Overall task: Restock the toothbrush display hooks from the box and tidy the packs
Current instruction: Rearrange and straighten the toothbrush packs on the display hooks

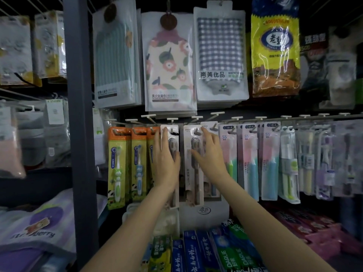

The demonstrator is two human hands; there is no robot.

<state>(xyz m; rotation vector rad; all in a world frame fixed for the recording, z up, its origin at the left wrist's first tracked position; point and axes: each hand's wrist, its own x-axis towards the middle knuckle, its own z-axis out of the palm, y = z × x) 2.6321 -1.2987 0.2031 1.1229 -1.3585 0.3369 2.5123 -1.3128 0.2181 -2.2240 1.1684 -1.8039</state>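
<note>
Two white toothbrush packs with dark brushes hang side by side on the display hooks (172,119). My left hand (166,160) lies flat with straight fingers on the left white pack (173,138), fingertips near its hanging hole. My right hand (209,154) presses the right white pack (193,169), fingers stretched up towards its hook and thumb across the pack's front. Orange-and-yellow children's toothbrush packs (117,165) hang to the left, pastel pink and blue packs (249,160) to the right. No box is in view.
Towel and cloth packs (169,61) hang on the row above. Toothpaste boxes (206,252) stand on the shelf below my arms. A grey upright post (80,114) divides this bay from socks and folded textiles (33,228) at the left.
</note>
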